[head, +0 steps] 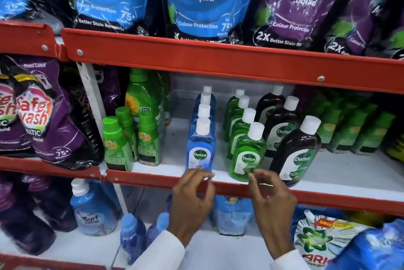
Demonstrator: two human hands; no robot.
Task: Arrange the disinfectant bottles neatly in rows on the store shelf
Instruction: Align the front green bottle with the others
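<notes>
A store shelving unit with red front rails fills our view; the middle shelf [341, 173], white-floored, carries the disinfectant bottles. We see three files running from the front edge toward the back of the shelf: a blue row [202, 129] of four white-capped bottles, a green row [241, 129] of four just beside it, and a dark brown row [284, 129] of three toward the right. The front blue bottle [200, 149] and the front green bottle [248, 156] stand upright at the front edge, labels facing us. Our left hand [191, 197] rises from below the rail with fingers curled, the fingertips [207, 175] pinched at the base of the front blue bottle. Our right hand [270, 199] reaches likewise, its fingertips [253, 175] at the base of the front green bottle; motion blur leaves us unsure whether either hand truly grips or merely touches. Small green-capped bottles [122, 140] crowd the left end of the shelf. Detergent pouches [196, 0] stand on the shelf above, and blue refill packs [94, 210] on the one below.
</notes>
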